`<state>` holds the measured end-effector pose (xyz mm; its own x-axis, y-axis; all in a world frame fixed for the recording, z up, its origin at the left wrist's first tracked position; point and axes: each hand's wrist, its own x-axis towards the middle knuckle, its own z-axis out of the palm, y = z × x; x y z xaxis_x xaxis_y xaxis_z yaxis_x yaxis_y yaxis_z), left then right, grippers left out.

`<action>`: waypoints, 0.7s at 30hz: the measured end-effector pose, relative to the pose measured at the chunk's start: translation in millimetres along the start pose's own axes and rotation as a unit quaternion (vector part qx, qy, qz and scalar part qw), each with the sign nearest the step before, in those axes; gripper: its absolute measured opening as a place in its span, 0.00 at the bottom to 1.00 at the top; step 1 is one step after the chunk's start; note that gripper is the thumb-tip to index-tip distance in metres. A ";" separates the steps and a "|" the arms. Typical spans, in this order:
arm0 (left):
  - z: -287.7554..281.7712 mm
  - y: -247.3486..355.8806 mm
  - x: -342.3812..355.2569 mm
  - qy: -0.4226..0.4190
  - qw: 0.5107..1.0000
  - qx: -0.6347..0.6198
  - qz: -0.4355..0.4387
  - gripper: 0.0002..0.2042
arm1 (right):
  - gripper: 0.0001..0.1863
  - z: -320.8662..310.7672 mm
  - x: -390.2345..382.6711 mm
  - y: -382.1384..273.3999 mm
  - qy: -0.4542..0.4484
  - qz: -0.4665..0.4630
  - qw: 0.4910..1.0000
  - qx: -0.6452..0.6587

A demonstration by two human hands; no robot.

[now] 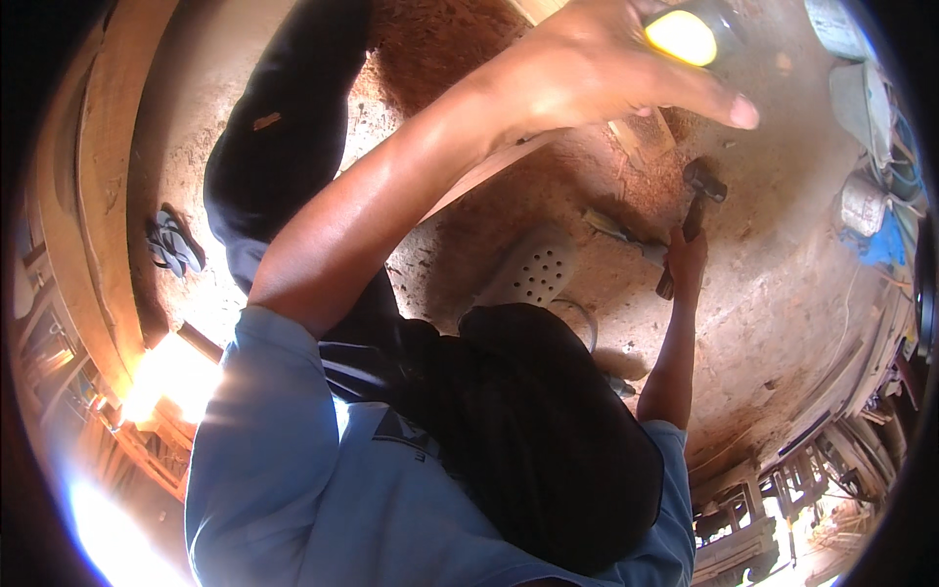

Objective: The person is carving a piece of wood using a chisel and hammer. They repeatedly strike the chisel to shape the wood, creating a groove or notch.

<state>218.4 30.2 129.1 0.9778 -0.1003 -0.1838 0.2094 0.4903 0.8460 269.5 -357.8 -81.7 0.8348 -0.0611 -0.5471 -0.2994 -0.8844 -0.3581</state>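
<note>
At far left we saw pale timber (103, 186) bending along the fisheye rim, then a pair of dark flip-flops (177, 245) on the ground. Toward the centre, the blue shirt (269, 430) bore a dark printed mark (399, 428), the only print we noted. Beyond it lay a perforated clog (536, 269) on the reddish earthen floor (768, 323), strewn with debris. We observed the left forearm rising diagonally, its left hand (592, 64) raised close to the camera beside a dark, rounded object (724, 29) with a bright yellow face; we could not tell whether the fingers gripped it. Right of centre, the right arm reached forward, the right hand (688, 259) closed around the handle of a hammer (695, 217), held above the floor with its head pointing away from us. At far right we recorded containers (866, 112), blue material (883, 246) and heaped wood (831, 474).
</note>
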 end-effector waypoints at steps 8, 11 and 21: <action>0.8 -18.4 3.3 0.096 0.995 0.002 -0.027 0.14 | 0.19 1.8 5.2 7.1 0.000 -0.007 1.000 -0.009; 3.1 -16.2 1.1 0.111 0.992 -0.050 -0.035 0.12 | 0.20 1.8 4.3 4.4 0.001 0.001 1.000 -0.011; -8.2 -23.9 1.3 0.060 0.993 -0.102 0.023 0.11 | 0.20 2.8 3.7 4.7 0.002 0.003 1.000 0.005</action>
<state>214.6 25.4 104.5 0.9761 0.0252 -0.2156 0.1461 0.6586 0.7382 269.8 -360.9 -87.6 0.8350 -0.0678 -0.5461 -0.3086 -0.8793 -0.3627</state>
